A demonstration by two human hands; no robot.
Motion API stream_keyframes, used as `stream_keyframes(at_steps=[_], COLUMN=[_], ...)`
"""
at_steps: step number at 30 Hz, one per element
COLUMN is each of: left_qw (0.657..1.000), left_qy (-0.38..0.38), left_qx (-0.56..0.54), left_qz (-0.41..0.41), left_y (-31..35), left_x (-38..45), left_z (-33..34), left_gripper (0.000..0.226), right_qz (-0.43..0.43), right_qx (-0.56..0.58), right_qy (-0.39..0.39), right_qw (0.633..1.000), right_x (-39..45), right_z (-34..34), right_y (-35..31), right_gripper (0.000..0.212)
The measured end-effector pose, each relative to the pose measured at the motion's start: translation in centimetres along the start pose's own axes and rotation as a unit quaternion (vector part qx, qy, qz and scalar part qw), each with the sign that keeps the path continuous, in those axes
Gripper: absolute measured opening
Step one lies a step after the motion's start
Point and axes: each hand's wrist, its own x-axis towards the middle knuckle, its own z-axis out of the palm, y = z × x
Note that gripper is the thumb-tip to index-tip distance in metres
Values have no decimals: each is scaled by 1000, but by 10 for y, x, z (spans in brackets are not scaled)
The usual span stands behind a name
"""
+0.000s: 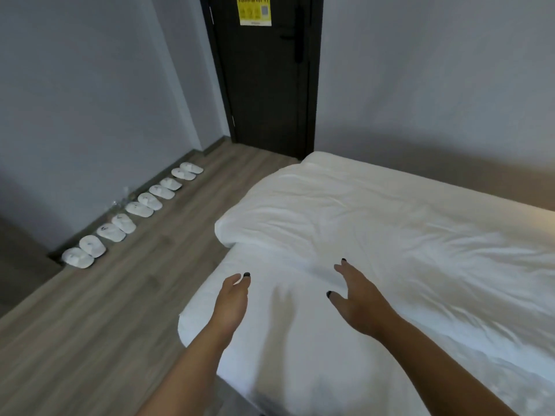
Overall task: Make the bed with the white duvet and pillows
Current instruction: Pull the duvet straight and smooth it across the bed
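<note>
The bed (300,370) fills the lower right of the view, its near corner bare and smooth, its far side running along the grey wall. The white duvet (375,223) lies crumpled across the bed's middle and far end, with its near edge folded back in a thick roll towards the bed's left edge. No pillow can be made out. Both forearms reach forward over the bare near corner. The left hand (231,301) hangs near the left edge, palm turned inward, fingers (244,280) loosely curved and holding nothing. The right hand (357,298) is spread just short of the duvet's fold, fingers apart and empty. A row of white slippers (132,214) lines the wall on the wooden floor (90,310), by a dark door (264,85).
</note>
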Motion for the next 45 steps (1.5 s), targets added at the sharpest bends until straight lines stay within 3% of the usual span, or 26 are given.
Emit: stream_keyframes(at_steps=[4,11,19,23,28,32,35,38,41,45], left_qw=[997,997,975,942,890,822,792,817,870,938], left_qy=[-13,-35,-84,-76,-108,-101,-152,-146,-126,-74], left_qx=[-74,-65,-105,-181,-261,-405,-495,-476,-396,-295], left_qz=[-9,-34,-175,-272,-358,-388,-325,-290,-264,-167], left_y=[12,30,14,-10,-49,-80,-87,-75,-64,-26], left_x=[33,148,363,449,523,576,605,627,645,653], left_z=[-20,-83,-149,-163,-137,-99,-64,-39,-34,-49], left_gripper=[47,45,26,24,58,81,76,61,45,48], right_qz=[-12,7,152,154,138,181,189,200,222,283], right_qx=[-38,-45,-86,-203,-319,-269,-229,-172,-69,90], right_qy=[-10,-52,-84,-93,-79,-127,-129,-130,-110,-52], right_qw=[999,998,981,963,934,938,946,956,966,954], right_x=[40,164,353,435,507,530,538,545,545,555], right_z=[0,53,187,240,282,312,316,303,289,257], right_y=[-29,-90,-139,-146,-126,-93,-77,-77,-81,-92], right_gripper=[62,80,86,90,111,121,116,102,86,60])
